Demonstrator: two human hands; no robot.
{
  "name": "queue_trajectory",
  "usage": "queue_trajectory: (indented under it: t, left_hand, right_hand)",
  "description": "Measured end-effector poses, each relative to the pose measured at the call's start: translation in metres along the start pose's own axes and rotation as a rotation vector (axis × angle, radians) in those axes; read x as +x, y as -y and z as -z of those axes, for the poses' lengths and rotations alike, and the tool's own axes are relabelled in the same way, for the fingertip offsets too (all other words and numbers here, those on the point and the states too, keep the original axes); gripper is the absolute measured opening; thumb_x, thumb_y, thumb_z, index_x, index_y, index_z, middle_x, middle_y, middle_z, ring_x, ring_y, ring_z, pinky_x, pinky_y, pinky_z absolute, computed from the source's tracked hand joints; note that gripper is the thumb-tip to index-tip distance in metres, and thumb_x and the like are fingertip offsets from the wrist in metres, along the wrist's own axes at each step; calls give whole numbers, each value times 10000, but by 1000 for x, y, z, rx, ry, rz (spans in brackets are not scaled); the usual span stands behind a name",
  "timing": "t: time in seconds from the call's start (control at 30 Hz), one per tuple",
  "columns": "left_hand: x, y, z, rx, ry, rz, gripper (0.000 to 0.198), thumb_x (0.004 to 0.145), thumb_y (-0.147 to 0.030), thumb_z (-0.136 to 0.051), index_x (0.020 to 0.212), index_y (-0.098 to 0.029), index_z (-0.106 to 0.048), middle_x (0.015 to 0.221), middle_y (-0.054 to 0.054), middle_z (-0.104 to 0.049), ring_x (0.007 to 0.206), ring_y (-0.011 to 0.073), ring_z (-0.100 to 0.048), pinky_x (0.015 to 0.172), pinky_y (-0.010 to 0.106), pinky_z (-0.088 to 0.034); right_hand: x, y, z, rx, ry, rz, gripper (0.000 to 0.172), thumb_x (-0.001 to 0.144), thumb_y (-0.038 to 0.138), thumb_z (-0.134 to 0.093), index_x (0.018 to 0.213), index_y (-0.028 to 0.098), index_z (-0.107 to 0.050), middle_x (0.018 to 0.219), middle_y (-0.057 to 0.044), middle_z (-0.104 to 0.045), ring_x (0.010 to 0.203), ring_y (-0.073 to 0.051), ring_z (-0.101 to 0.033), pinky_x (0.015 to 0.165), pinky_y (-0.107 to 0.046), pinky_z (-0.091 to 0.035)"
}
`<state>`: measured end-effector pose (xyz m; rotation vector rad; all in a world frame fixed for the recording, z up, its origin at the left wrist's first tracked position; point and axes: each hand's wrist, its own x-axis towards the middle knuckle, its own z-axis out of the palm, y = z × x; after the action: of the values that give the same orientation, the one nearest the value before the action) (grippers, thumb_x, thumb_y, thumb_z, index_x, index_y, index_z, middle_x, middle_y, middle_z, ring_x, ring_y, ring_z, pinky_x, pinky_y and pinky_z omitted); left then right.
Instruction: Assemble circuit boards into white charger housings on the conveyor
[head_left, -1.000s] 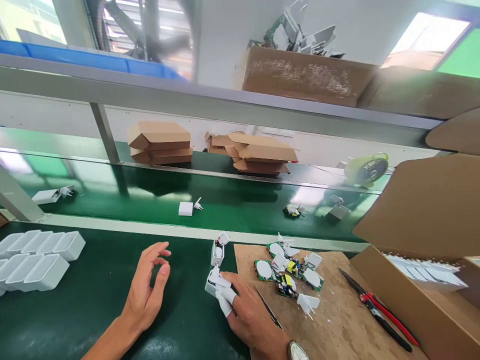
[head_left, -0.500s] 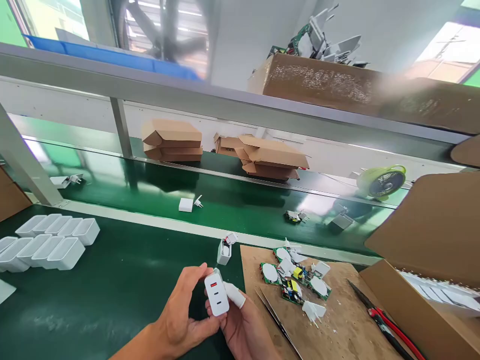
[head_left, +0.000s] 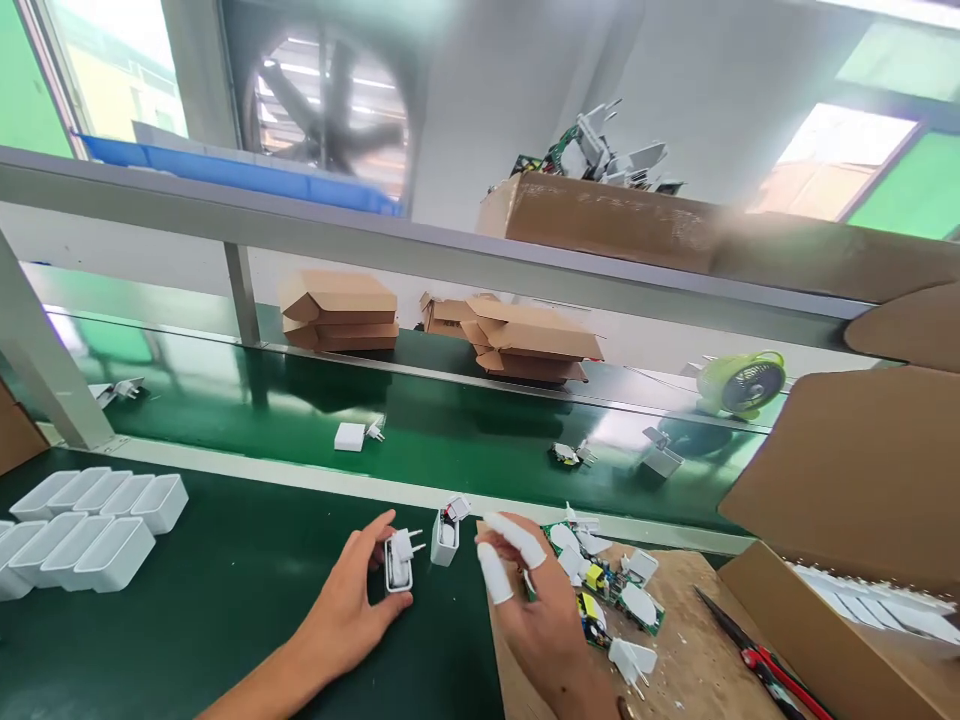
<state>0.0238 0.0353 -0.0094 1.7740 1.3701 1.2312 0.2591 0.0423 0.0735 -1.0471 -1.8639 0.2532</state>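
Note:
My left hand (head_left: 356, 592) grips a white charger (head_left: 398, 562) between thumb and fingers over the green bench. Its open end faces up, and a two-pin plug part leans out of it. My right hand (head_left: 534, 590), with white covers on two fingers, hovers with fingers stretched at the left edge of a brown board. Nothing shows in its fingers; its underside is hidden. Between the hands stands a second white charger case (head_left: 445, 537) with parts sticking out. Circuit boards (head_left: 637, 605) with white round pads lie just right of my right hand, beside a loose plug piece (head_left: 632, 660).
White empty cases (head_left: 112, 553) stand in rows at left. Red-handled pliers (head_left: 750, 650) lie on the brown board (head_left: 690, 665), next to an open carton (head_left: 847, 640). Behind a pale rail, a green belt (head_left: 450, 440) carries charger parts. A shelf beam (head_left: 420, 240) crosses above.
My right hand has let go of the charger and moved right. My left hand has turned the charger from its port face to its open plug end. The tweezers no longer show.

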Motion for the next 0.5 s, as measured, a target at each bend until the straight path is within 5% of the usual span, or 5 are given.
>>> queue_trajectory:
  t: [0.17,0.3,0.4,0.5]
  left_hand:
    - [51,20,-23,-36,47,15,804,770,-174,-726,1516,-195,-427,1167,96,-707,907,223,-699,903,452,-614]
    - [51,28,-35,-82,117,-67,923,777,-105,-712,1593,-237,-303,1283,128,-683,868,195,-721,849,405,-651]
    - [30,37,-12,-31,110,-186,925,807,-97,-724,1602,-338,-316,1271,120,-703,865,219,-743,767,365,-678]
    - [8,41,40,128,23,-214,865,839,-135,-728,1577,-413,-371,1285,109,-715,987,280,-758,795,387,-687]
  right_hand:
    - [16,-70,14,-359,148,-107,470,948,214,-507,1417,210,-488,1319,-128,-649,1105,-240,-704,963,-433,-610]
    - [55,-139,35,-539,177,-205,469,872,224,-544,1330,132,-583,1356,-185,-639,1284,-305,-622,1092,-493,-512]
    - [97,-178,62,-600,183,-274,406,755,214,-588,1134,110,-690,1230,-237,-696,1219,-368,-654,1073,-529,-498]
    - [133,-207,80,-600,206,-285,286,588,249,-643,845,152,-724,1062,-314,-713,1098,-449,-684,1013,-588,-495]
